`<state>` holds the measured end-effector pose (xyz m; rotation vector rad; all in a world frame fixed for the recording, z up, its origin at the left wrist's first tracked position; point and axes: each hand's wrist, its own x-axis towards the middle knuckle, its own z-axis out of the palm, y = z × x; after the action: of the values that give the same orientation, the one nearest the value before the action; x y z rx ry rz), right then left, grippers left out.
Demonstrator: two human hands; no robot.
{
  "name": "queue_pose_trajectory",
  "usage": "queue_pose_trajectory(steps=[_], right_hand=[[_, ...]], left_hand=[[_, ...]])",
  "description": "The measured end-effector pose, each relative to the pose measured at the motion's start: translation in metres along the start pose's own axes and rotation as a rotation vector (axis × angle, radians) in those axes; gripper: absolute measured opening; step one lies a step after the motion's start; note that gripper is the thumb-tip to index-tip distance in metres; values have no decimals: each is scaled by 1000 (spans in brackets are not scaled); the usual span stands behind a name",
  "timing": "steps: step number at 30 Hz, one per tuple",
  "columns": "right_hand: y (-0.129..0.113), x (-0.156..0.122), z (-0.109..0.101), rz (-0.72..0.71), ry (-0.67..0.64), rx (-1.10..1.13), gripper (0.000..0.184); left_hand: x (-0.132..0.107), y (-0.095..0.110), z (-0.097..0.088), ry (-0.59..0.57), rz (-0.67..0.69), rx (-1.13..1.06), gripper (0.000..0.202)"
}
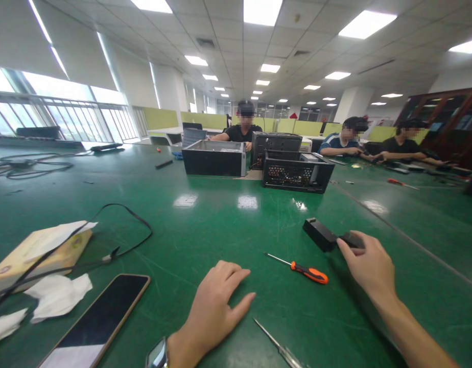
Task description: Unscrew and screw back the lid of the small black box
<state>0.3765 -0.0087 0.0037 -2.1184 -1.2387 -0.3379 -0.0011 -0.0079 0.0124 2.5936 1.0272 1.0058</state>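
Note:
My left hand point(218, 306) rests over the green table with thumb and fingers apart, holding nothing. Between it and my right hand lies an orange-and-black screwdriver point(310, 272), its shaft pointing left. A second screwdriver point(278, 347) with a thin metal shaft is partly cut off at the bottom edge. My right hand point(372, 260) is closed on a small black block-like piece point(353, 239), partly hidden by the fingers. Right beside that piece sits a longer black oblong block point(320, 234); whether the two are joined I cannot tell.
A phone point(105, 312), crumpled tissues point(62, 296), a tissue pack point(73, 250) and a black cable point(144, 222) lie at left. Open computer cases point(215, 161) point(297, 171) stand farther back. Several people point(241, 128) work across the table. Another screwdriver point(397, 181) lies far right.

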Motion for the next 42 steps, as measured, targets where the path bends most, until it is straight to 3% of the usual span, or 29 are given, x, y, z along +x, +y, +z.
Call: queue_pose_trajectory(steps=[6,8,10,14,15,18,21,24,29,33,36,38,42], right_hand=[[57,24,-14,31,-114,-81,54],[67,29,-13,66,-132,-78,53],[65,30,-17,105,-66,-85,61],[15,8,-35,53,102,168,64],[-4,-5,-38,-29,44,266,59],[-64,-53,-38,-400,-301,443,45],[-106,-93,-27,-546,-540,472,41],[-119,-105,-21,-594,-641,479,45],[-87,-74,-33,-568,-587,419,36],[-48,-50,-34,-479,-691,261,39],[-34,-38,-32,-437,-733,308,29],[-32,-33,-34,-358,-669,427,27],[-33,-29,-45,-38,-373,806,34]], left_hand=[[-1,-1,1,-44,-13,21,26],[-1,-1,2,-42,-15,20,25],[0,-1,2,-35,-14,15,25],[-1,1,1,-24,-19,9,30],[-1,2,1,-22,-18,8,34],[-2,2,2,-19,-6,5,59],[-3,2,4,-53,4,6,79],[-2,2,5,-109,-13,8,65],[1,5,3,-170,-73,-24,42],[2,6,2,-162,-82,-63,37],[2,6,2,-143,-80,-77,35],[2,7,2,-136,-75,-86,34],[3,9,2,-129,-83,-107,31]])
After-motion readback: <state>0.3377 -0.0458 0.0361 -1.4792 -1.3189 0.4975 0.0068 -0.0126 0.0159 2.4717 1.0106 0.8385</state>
